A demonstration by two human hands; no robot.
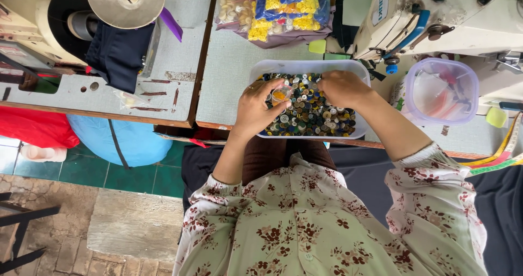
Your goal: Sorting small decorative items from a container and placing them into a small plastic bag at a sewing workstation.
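Nearest the head camera, our floral sleeves [327, 221] frame the work, both forearms reaching forward over a dark lap to the near edge of the sewing table [229, 85].

Head view, working area: a white rectangular tray [261, 67] sits at that near edge, slightly overhanging it, so that both hands reach it without stretching. It is filled with mixed buttons [310, 112] in dark, cream and metallic tones.

Head view, hands: our left hand [255, 110] rests on the tray's left side, fingers curled, pinching what looks like a small clear bag with orange-yellow contents [281, 95] between thumb and forefinger. Our right hand [342, 88] lies palm-down on the pile at the far right, fingers bent into the buttons; we cannot tell whether it grips any.

Head view, surroundings: clear bags of sorted yellow, blue and cream buttons [278, 6] lie just beyond the tray. A lilac-rimmed clear container [442, 91] stands right, beside a sewing machine [436, 20].
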